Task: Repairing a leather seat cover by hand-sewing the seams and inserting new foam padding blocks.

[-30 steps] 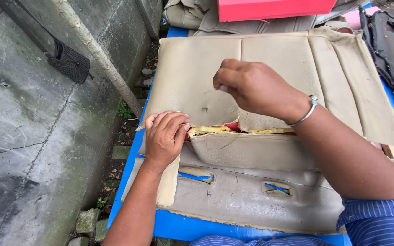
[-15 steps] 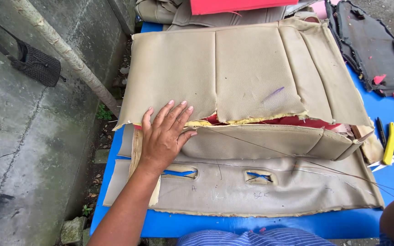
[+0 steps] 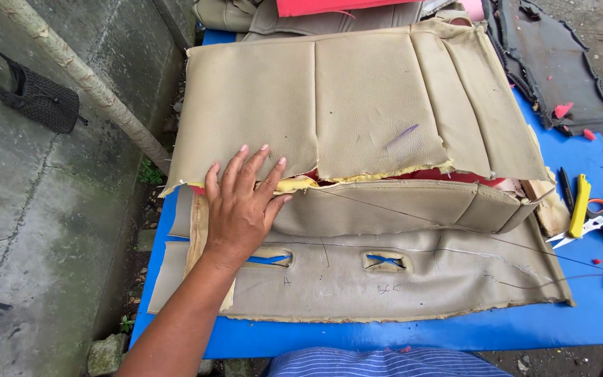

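The left hand (image 3: 240,209) lies flat, fingers spread, on the tan seat cover (image 3: 357,126) on the blue table (image 3: 594,314); the right hand is out of view; pressing unevenly could widen the torn seam (image 3: 385,174), and the loose thread (image 3: 525,248) might snag.

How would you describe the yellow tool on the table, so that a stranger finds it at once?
Start at the blue table, right of the tan seat cover. Among the tools there lies the yellow tool, long and flat, between a black pen and orange-handled scissors. Only it is bright yellow.
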